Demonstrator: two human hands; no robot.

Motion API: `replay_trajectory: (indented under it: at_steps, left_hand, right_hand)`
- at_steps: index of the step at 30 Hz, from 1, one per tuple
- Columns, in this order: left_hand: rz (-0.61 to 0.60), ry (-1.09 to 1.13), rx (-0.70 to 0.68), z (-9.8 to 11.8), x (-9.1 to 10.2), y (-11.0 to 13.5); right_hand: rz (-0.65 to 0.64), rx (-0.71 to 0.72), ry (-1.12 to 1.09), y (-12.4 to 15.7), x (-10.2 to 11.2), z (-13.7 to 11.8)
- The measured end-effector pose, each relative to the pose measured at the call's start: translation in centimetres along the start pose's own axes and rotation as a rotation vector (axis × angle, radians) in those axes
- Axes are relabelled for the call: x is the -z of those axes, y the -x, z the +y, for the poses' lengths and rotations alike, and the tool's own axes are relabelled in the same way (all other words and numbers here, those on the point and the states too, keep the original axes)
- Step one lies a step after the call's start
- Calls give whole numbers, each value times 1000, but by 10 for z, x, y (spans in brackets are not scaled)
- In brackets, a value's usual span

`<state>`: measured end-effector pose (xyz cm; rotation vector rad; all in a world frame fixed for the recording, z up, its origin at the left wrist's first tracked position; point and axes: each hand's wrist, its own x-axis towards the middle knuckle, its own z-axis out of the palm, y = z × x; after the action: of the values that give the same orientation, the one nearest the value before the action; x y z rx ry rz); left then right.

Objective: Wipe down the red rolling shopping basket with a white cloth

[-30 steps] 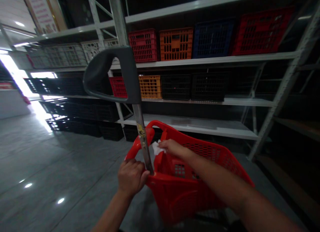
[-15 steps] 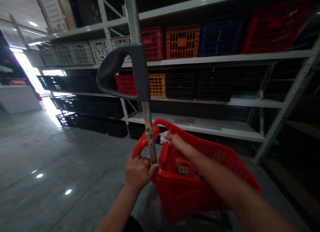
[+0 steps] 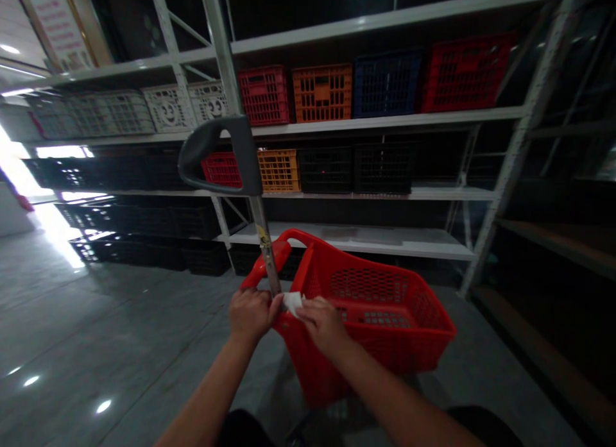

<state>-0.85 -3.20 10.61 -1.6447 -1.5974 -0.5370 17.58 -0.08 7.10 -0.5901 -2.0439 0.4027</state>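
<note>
A red plastic shopping cart (image 3: 385,331) stands before me, with perforated sides and a red handlebar (image 3: 269,262). My left hand (image 3: 251,315) is wrapped round the near end of that handlebar. In my right hand (image 3: 321,322) is a white cloth or tissue (image 3: 292,302), pinched by the fingers and pressed on the cart's near corner, close to my left thumb. A metal pole (image 3: 267,248) rises beside the handlebar and carries a grey looped grip (image 3: 248,155) near its middle. The basket's inside shows a slotted floor.
Behind the cart runs a white metal shelf rack (image 3: 385,240). It bears an orange crate (image 3: 323,93), a blue crate (image 3: 387,84), a red crate (image 3: 466,74), white crates (image 3: 166,109) and several black ones. Grey floor (image 3: 120,344) extends to the left.
My right hand has brought the white cloth from the handlebar's far side to the near corner, beside my left hand. The view has turned right. My left hand keeps its hold.
</note>
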Motion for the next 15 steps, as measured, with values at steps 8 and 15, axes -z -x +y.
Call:
replay_trajectory:
  at_steps: [8,15]
  left_hand:
    - [19,-59,-3,4,3,-4]
    - [-16,-57,0,1,-1,-6]
  right_hand:
    - [175,-96,279,47,9,21]
    - [108,23,144,2,-26,-13]
